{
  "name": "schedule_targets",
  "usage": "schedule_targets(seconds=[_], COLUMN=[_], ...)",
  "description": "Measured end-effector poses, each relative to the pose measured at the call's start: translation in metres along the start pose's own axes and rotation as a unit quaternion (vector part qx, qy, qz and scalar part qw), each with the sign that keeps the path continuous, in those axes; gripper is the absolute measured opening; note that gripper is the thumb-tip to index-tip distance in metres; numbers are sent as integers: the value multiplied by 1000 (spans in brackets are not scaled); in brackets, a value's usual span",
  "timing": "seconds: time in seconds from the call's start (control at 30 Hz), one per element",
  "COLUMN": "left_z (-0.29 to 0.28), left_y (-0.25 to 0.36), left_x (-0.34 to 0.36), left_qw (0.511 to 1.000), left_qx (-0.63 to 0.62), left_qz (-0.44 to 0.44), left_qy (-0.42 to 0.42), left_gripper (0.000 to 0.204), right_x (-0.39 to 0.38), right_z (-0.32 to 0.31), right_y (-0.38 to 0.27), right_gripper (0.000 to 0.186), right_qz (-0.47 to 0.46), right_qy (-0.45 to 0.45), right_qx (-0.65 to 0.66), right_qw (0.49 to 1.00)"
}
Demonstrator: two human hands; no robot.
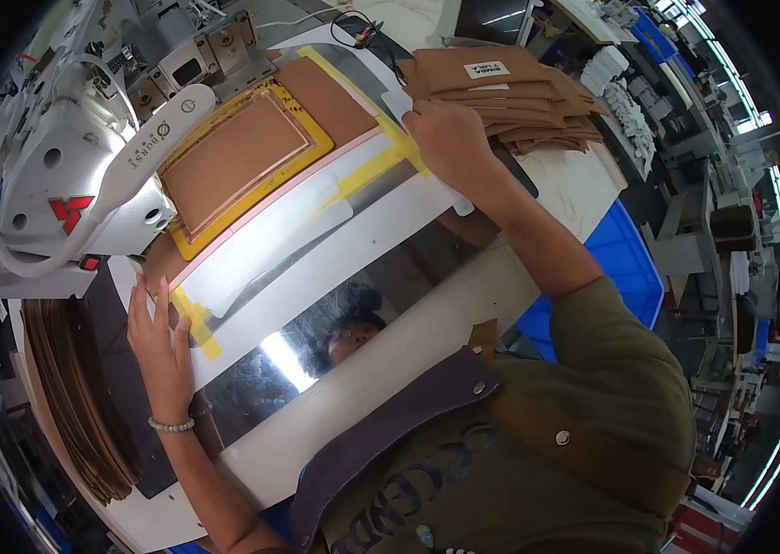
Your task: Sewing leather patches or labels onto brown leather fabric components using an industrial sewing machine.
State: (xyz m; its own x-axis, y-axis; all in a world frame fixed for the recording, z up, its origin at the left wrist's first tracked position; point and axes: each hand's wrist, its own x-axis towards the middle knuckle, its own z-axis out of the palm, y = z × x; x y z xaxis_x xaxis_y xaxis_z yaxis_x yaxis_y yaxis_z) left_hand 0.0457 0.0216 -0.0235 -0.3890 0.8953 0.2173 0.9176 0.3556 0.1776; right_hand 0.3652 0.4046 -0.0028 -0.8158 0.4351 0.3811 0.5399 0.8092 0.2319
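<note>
1. The brown panel lies between our left fingers and right fingers; uneven pressure could skew it.
2. Our left fingers spread loosely, gripping nothing visible; straying toward the machine head beyond them risks a pinch.
3. Our right fingers curl, their hold hidden from us; tugging could shift the yellow frame.
</note>
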Motion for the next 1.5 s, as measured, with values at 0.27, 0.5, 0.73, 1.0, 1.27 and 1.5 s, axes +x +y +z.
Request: schedule_targets(seconds=[0.27, 0.5, 0.73, 1.0, 1.27, 1.5], left_z=[-2, -2, -4, -1, 3, -2], left_y=[1, 3, 3, 1, -5, 2], left_x=[1, 0, 1, 1, -4, 0], left_qw=[1000, 1000, 1000, 1000, 1000, 1000], left_qx=[8, -20, -10, -7, 1, -9], left_qz=[1, -7, -3, -8, -12, -26], left_qy=[-14, 3, -7, -6, 6, -3], left_gripper=[59, 59, 60, 61, 61, 60], right_x=[-19, 13, 53, 50, 44, 37], right_z=[3, -24, -33, -30, -22, 23], right_y=[-19, -4, -91, -96, 151, 212], right_gripper=[7, 23, 19, 15, 24, 27], right_qz=[48, -39, -309, -313, 53, 87], right_qy=[26, 65, 112, 105, -54, -138], right_qx=[67, 279, 383, 351, 13, 209], right_qw=[996, 957, 863, 876, 997, 964])
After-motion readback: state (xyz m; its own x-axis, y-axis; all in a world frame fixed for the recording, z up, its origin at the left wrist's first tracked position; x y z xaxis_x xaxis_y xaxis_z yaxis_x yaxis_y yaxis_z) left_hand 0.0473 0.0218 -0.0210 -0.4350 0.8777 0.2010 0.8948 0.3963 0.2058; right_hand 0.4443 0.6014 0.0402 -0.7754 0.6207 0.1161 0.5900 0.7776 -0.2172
